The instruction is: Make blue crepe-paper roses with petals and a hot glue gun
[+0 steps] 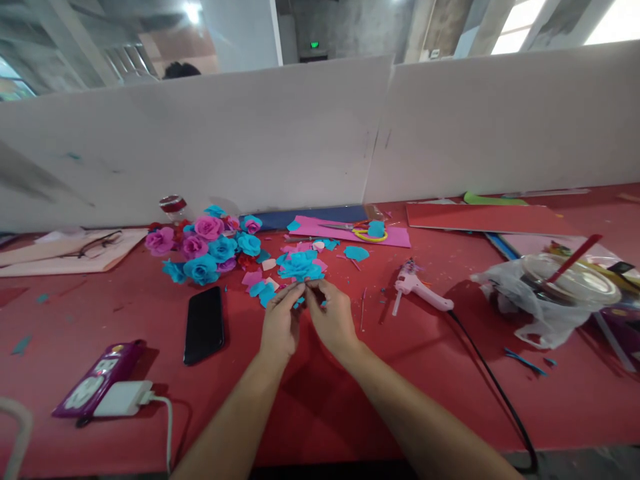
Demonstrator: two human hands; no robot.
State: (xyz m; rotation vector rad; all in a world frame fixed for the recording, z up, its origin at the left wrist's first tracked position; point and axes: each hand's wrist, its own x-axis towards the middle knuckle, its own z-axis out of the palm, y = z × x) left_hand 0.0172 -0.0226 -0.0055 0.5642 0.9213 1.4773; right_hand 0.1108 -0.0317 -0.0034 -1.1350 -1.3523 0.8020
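A blue paper flower [301,265] with layered petals is held at its near edge between my two hands, above the red table. My left hand [281,320] pinches it from the left, thumb and fingertips together. From the right, my right hand [331,315] grips it the same way, its fingertips almost touching the left ones. What lies just beneath the fingertips is hidden. Loose blue petals [263,291] and pink paper scraps [251,279] lie around and behind the flower. A bunch of finished paper flowers [203,247] in blue, pink and purple stands to the left.
A pink glue gun [425,293] with a black cord lies at right, near a bagged cup [570,280] with a red straw. Yellow-handled scissors [370,235] rest on pink paper. A phone [204,325] and a purple power strip [100,380] are at left. A white partition [200,147] stands behind.
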